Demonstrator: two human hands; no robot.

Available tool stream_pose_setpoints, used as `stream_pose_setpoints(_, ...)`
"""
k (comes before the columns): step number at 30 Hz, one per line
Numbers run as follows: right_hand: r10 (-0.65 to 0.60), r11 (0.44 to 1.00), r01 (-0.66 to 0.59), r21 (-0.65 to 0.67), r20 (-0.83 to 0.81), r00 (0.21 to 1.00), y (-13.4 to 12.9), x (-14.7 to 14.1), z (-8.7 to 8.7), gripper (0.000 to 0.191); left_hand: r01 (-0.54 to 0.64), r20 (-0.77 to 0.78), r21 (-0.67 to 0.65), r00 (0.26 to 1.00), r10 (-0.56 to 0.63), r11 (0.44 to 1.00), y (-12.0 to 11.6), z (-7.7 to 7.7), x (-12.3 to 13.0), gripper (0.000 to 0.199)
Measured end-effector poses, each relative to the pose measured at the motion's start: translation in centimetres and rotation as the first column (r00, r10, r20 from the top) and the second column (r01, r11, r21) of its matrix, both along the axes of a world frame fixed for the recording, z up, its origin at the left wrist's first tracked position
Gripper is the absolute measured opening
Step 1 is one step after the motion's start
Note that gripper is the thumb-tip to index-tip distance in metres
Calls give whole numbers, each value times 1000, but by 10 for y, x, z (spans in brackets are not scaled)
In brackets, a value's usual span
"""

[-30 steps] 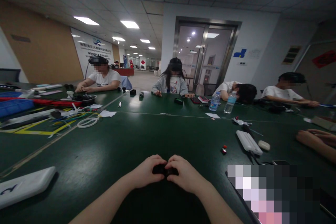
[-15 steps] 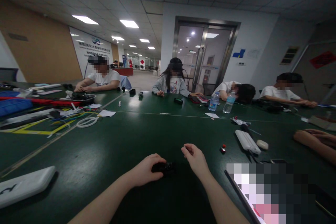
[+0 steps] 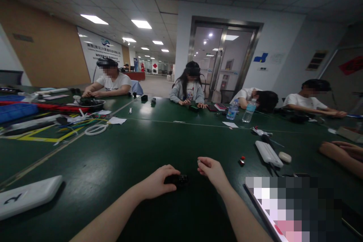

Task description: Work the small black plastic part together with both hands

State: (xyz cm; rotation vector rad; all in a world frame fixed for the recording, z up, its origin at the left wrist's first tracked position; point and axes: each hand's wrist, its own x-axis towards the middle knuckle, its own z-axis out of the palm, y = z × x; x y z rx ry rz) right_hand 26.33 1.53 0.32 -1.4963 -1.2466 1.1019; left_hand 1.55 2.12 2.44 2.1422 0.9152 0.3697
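My left hand (image 3: 159,183) lies on the dark green table with its thumb and fingers round a small black object (image 3: 181,180), whose right end sticks out. To the right of it, my right hand (image 3: 211,170) is raised a little, thumb and fingertips pinched together on something tiny and pale that I cannot make out. The two hands are apart. A small red-and-silver item (image 3: 242,161) stands on the table right of my right hand.
A white power bank (image 3: 269,154) with a cable and a pale oval case (image 3: 285,157) lie at the right. Nearer is a blurred-out screen (image 3: 272,204). A white device (image 3: 31,198) lies at the left. Bottles (image 3: 248,112) stand farther off; people sit round the table.
The view has shifted slightly. Across the table, a person's hands have moved to the small dark box. My own hands have hardly moved.
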Motion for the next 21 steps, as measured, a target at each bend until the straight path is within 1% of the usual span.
stream_pose_setpoints(2,-1,1000,1,-1,12,1000,2,0,-2,35,0,-5,-1,1000,0,1000,0,2,1,46)
stream_pose_setpoints(6,-48,999,48,-9,76,996,5,3,-7,41,5,-14,-7,1000,-5,1000,-1,6,1,46)
stream_pose_setpoints(9,-50,999,51,-2,154,987,6,7,-8,38,5,-20,-13,1000,-5,1000,-1,8,-2,46)
stream_pose_setpoints(15,-50,999,50,7,303,952,1,8,1,37,-7,-21,-33,1000,7,999,0,10,-6,45)
stream_pose_setpoints(21,-61,998,69,-6,389,919,-5,5,9,35,2,1,-20,1000,-2,1000,3,3,-8,46)
